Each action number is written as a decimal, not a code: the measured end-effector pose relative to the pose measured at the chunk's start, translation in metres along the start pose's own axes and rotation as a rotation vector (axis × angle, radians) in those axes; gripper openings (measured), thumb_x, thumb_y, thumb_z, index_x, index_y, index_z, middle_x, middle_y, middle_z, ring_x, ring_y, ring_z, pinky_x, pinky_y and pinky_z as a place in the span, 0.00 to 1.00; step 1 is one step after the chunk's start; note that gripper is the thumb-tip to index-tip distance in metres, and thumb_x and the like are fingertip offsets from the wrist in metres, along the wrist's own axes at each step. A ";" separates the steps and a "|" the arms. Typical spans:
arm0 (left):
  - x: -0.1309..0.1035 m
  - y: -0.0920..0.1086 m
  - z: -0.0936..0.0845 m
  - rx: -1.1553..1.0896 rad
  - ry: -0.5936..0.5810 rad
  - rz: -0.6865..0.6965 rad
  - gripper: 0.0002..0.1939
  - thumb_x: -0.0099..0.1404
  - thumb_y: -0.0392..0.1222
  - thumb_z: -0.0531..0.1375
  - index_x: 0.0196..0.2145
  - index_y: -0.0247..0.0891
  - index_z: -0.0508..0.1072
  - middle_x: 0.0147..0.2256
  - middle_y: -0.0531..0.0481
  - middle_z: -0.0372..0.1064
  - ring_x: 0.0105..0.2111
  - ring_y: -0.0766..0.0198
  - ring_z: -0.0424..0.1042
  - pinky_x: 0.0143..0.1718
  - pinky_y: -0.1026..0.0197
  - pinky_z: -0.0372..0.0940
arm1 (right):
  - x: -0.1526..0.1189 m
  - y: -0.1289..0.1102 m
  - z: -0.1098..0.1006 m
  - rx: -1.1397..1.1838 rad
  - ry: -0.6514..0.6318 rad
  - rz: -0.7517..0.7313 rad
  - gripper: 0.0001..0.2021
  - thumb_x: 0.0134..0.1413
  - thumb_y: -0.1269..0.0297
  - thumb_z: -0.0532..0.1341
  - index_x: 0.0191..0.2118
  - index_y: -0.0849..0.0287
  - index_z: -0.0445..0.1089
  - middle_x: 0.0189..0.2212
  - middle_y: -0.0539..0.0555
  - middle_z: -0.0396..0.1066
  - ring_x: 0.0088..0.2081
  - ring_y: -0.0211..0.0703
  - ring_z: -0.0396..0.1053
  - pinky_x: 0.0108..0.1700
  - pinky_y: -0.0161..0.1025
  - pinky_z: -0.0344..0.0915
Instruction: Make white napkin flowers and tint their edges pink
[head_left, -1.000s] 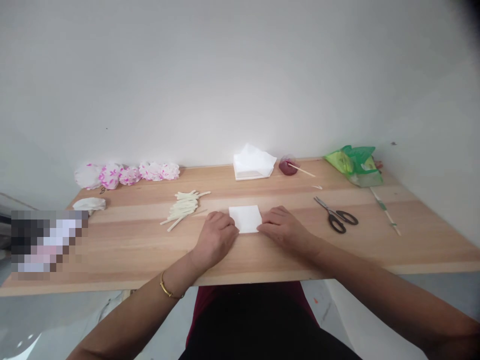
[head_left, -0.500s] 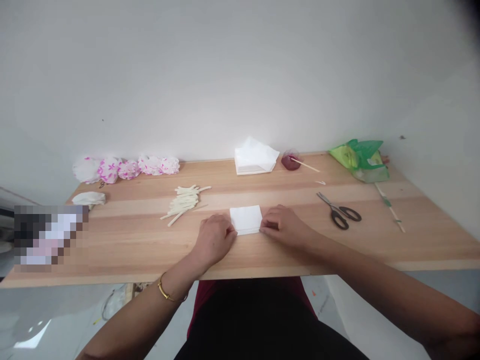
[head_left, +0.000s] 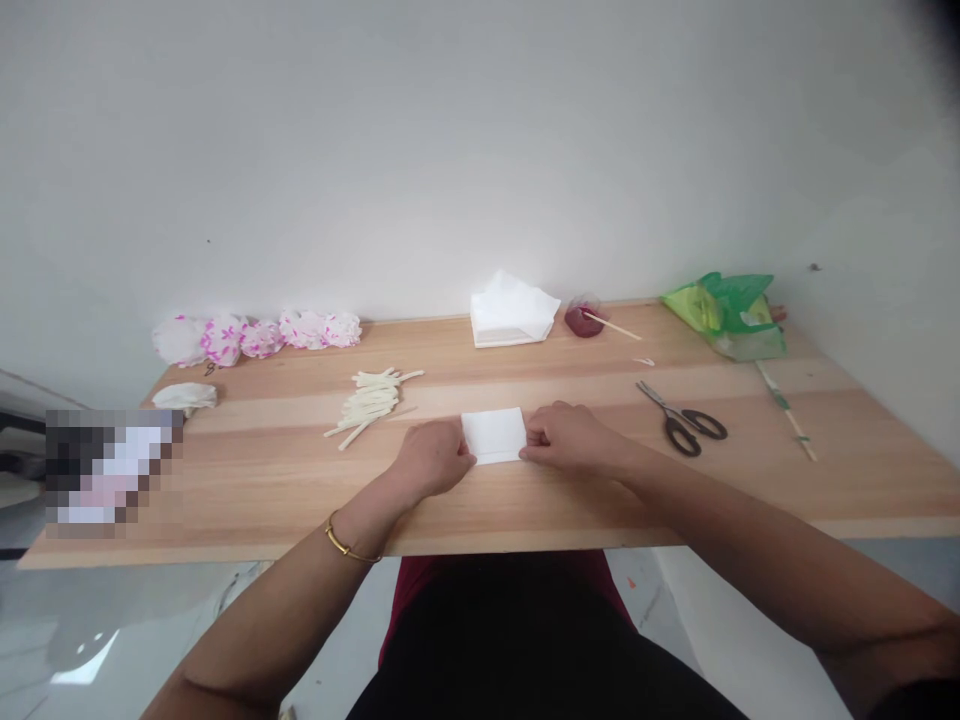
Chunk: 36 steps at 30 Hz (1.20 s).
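While the left hand (head_left: 433, 456) and right hand (head_left: 568, 438) pinch the folded white tissue (head_left: 493, 435) against the worktop (head_left: 675, 490), uneven pressure could skew the crease or tear it.

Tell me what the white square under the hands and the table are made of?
The square looks like thin tissue or napkin paper: matte white, soft folded edges, pressed by the left hand and right hand. The table seems to be light wood with a smooth finish; grain lines and plank seams show.
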<state>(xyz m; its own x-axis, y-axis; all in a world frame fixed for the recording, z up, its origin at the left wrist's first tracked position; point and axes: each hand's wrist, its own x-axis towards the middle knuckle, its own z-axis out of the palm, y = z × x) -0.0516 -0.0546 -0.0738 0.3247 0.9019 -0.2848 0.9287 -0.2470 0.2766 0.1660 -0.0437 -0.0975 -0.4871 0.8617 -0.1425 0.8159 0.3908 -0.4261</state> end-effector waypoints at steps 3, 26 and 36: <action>0.003 0.000 -0.002 -0.009 -0.012 -0.019 0.05 0.52 0.39 0.59 0.20 0.39 0.71 0.22 0.50 0.72 0.24 0.61 0.69 0.27 0.62 0.59 | 0.002 0.001 0.000 0.030 0.001 0.017 0.10 0.45 0.61 0.64 0.21 0.56 0.65 0.23 0.50 0.71 0.30 0.44 0.66 0.28 0.37 0.50; -0.019 -0.017 0.044 0.019 0.398 0.474 0.19 0.59 0.29 0.56 0.43 0.49 0.76 0.34 0.49 0.70 0.37 0.58 0.61 0.41 0.51 0.53 | -0.018 -0.010 0.013 0.114 0.155 -0.126 0.11 0.56 0.73 0.56 0.32 0.52 0.74 0.33 0.48 0.73 0.40 0.43 0.67 0.42 0.42 0.49; -0.030 -0.012 0.043 0.143 0.355 0.600 0.15 0.68 0.34 0.49 0.49 0.37 0.68 0.46 0.46 0.69 0.45 0.56 0.59 0.50 0.48 0.53 | -0.031 -0.009 0.031 0.106 0.313 -0.156 0.10 0.62 0.68 0.54 0.39 0.51 0.73 0.37 0.52 0.73 0.42 0.44 0.67 0.47 0.47 0.49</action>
<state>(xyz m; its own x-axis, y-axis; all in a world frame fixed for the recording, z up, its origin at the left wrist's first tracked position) -0.0647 -0.0938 -0.1079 0.7320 0.6508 0.2017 0.6303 -0.7592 0.1624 0.1643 -0.0838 -0.1167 -0.4710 0.8581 0.2047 0.6946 0.5038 -0.5135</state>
